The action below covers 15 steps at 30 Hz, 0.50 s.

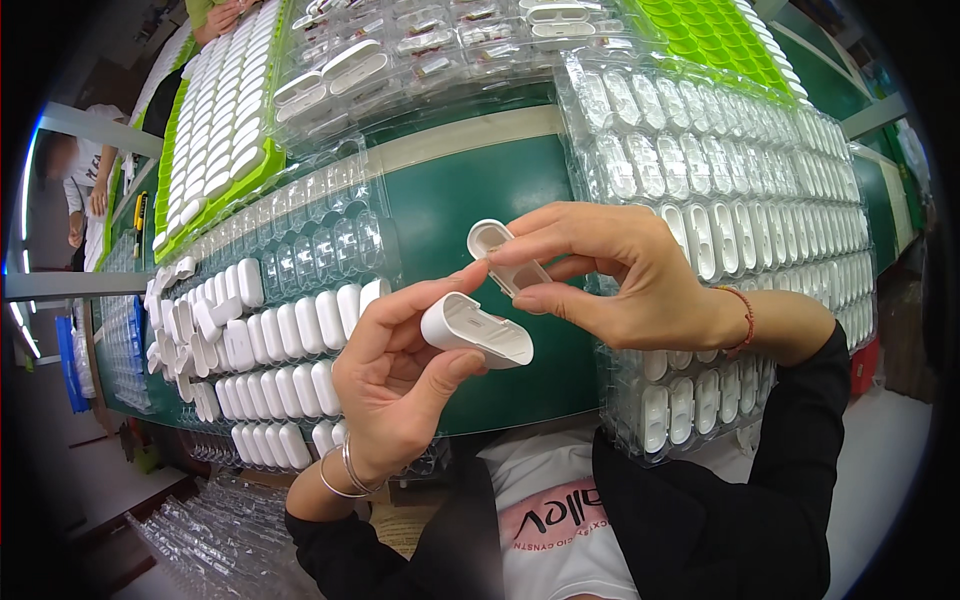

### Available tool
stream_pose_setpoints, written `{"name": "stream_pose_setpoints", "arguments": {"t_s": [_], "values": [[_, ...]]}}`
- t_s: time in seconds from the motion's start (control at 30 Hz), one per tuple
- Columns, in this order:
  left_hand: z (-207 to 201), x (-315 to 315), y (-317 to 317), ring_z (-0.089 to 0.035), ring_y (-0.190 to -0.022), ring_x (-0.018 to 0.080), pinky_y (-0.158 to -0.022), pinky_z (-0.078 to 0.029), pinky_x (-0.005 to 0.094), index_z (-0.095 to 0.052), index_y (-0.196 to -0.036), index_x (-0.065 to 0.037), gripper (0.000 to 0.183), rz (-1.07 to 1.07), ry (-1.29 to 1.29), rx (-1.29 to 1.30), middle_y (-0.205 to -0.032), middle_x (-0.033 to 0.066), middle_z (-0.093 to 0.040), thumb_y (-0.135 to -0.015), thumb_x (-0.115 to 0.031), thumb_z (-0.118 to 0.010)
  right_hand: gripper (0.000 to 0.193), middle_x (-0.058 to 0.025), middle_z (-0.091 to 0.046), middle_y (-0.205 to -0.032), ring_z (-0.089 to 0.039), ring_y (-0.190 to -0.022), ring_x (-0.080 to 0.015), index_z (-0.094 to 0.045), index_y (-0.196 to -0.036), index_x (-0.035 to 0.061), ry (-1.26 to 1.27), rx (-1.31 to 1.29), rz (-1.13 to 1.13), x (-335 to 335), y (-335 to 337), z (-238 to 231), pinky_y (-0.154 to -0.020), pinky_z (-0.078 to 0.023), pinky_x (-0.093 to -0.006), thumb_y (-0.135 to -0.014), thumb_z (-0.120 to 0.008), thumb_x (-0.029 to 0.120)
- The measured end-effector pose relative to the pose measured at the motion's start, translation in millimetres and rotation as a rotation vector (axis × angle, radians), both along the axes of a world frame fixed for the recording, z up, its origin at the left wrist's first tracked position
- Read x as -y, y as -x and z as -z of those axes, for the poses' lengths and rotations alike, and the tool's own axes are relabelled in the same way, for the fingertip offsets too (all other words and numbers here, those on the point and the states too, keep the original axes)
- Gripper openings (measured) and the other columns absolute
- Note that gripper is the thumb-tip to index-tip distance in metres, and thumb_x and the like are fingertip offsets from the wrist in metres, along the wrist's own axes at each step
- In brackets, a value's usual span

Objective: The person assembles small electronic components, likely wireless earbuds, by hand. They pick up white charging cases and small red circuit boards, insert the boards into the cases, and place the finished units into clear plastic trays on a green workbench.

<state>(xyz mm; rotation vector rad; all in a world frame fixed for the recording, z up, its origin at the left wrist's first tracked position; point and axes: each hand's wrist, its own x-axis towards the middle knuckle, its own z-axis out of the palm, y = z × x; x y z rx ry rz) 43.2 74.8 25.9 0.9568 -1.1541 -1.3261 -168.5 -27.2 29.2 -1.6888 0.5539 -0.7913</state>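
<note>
1. While both hands are raised above the green worktop [430,210], the left hand [395,395] curls partway closed, gripping a white shell [440,325] between thumb and fingers, with the shell's hollow side showing.
2. The right hand [640,275] pinches a smaller white cap [485,238] between thumb and fingertips; this cap is just above and to the right of the shell, its hollow side also in view.
3. The left index fingertip lies right at the cap's edge; whether it touches is too fine to tell.
4. A metal bangle [348,466] circles the left wrist, a red bracelet [748,315] the right.
5. Left of the hands, rows of white pieces [290,325] lie by a clear tray [345,245], with more heaped loosely at the far left end.
6. On the right, stacked clear trays [585,130] hold rows of white hollow parts [745,238].
7. Farther back are a green tray [268,168] of white parts and, at the left, a co-worker [95,180].
</note>
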Motion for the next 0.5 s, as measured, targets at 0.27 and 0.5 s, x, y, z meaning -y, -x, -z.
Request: {"name": "stream_pose_setpoints", "arguments": {"t_s": [0.27,0.5], "values": [[1.6,1.2,-2.6,-0.063,-0.111,0.0203,-0.089,-0.057,0.0321,-0.044,-0.130,0.006,0.044,0.007,-0.029,0.021,-0.134,0.0231,-0.055,-0.091,0.003,-0.065,0.036,-0.0154,-0.063,-0.119,-0.067,-0.103,-0.0201,-0.068,-0.116,0.0030,0.016,-0.047,-0.023,0.5,1.3,0.1,-0.086,-0.061,-0.0315,-0.081,-0.071,-0.006],[0.1,3.6,-0.2,-0.062,-0.110,0.0178,-0.094,-0.052,0.0313,-0.048,-0.131,0.005,0.044,-0.140,-0.174,-0.051,-0.119,0.0136,-0.062,-0.091,-0.002,-0.067,0.035,-0.0158,-0.066,-0.114,-0.069,-0.095,-0.0194,-0.069,-0.115,0.0041,0.203,-0.055,0.013,3.9,-0.1,4.1,-0.076,-0.060,-0.0279,-0.081,-0.071,-0.005]]}}
